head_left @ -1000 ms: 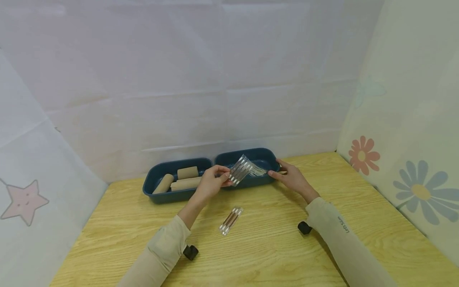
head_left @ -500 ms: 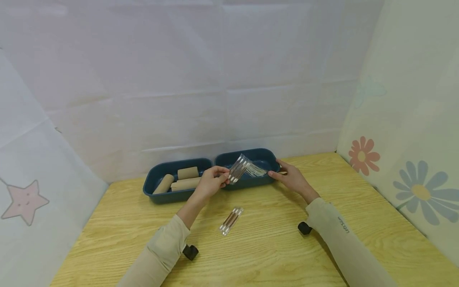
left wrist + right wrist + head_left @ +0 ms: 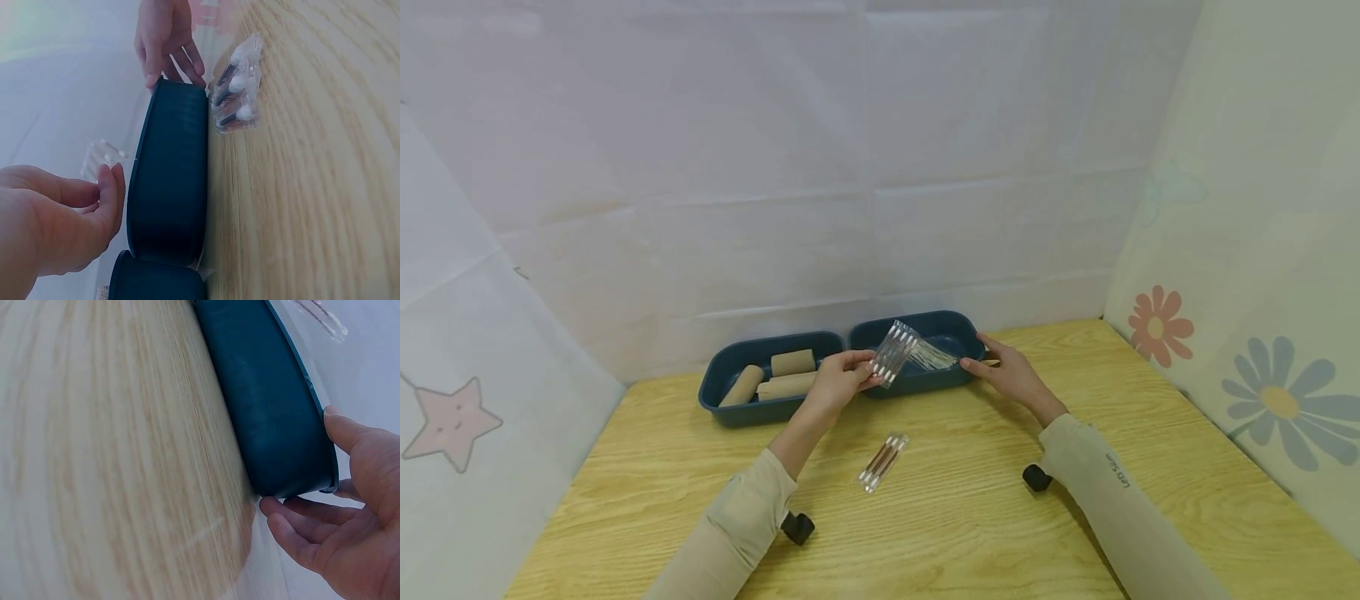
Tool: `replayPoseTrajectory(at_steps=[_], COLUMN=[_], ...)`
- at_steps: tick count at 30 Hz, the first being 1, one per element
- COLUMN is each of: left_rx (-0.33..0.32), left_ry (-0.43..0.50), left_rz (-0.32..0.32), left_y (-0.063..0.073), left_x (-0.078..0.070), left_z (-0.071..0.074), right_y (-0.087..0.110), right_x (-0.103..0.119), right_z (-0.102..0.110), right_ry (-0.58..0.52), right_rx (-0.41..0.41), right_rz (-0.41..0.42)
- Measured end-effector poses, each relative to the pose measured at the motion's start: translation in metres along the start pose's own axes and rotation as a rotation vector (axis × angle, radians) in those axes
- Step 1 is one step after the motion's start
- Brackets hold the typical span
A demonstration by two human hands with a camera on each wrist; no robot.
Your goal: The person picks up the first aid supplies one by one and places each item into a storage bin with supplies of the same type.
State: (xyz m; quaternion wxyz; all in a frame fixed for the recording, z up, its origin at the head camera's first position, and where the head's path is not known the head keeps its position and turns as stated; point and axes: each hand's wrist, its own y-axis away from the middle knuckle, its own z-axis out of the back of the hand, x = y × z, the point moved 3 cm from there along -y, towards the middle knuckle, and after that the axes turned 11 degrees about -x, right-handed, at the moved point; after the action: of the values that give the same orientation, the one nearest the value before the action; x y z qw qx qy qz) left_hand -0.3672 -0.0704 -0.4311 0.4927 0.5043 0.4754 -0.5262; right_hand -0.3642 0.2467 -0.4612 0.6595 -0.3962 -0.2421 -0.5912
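Observation:
My left hand [image 3: 835, 387] pinches a clear packet of cotton swabs [image 3: 893, 353] by its lower left side, over the right-hand dark blue tray [image 3: 925, 385]. The swabs have white tips and lie side by side, slanted. In the left wrist view the packet [image 3: 100, 159] stands out beyond the fingertips, partly hidden by them. My right hand [image 3: 1017, 379] grips the right end of that tray. The right wrist view shows its thumb [image 3: 342, 430] at the rim and its other fingers curled against the tray's end and underside. Thin white sticks [image 3: 932, 357] lie in this tray.
A second dark blue tray [image 3: 737, 414] with several tan rolls [image 3: 792, 362] adjoins on the left. Another swab packet [image 3: 883, 462] lies on the wooden table [image 3: 955, 517] between the forearms. A white sheet [image 3: 775, 208] rises behind the trays.
The swab packet in my left hand has shifted slightly left, and its angle has changed a little. The right hand and both trays have stayed in place.

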Motion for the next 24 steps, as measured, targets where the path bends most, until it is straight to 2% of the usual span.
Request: replayPoseTrajectory(at_steps=[8, 10, 16, 18, 24], left_rx=[-0.016, -0.010, -0.029, -0.040, -0.052], left_ry=[0.048, 0.023, -0.114, -0.128, -0.110], left_rz=[0.036, 0.035, -0.039, -0.062, -0.064], left_y=[0.000, 0.003, 0.005, 0.003, 0.004], left_x=[-0.001, -0.006, -0.011, -0.008, -0.007], left_z=[0.002, 0.001, 0.002, 0.002, 0.002], right_y=[0.002, 0.002, 0.001, 0.001, 0.002], right_x=[0.003, 0.004, 0.002, 0.001, 0.001], right_z=[0.001, 0.001, 0.002, 0.002, 0.003], right_ry=[-0.002, -0.001, 0.003, 0.006, -0.001], right_rx=[0.007, 0.006, 0.007, 0.006, 0.002], right_rz=[0.002, 0.003, 0.008, 0.007, -0.008])
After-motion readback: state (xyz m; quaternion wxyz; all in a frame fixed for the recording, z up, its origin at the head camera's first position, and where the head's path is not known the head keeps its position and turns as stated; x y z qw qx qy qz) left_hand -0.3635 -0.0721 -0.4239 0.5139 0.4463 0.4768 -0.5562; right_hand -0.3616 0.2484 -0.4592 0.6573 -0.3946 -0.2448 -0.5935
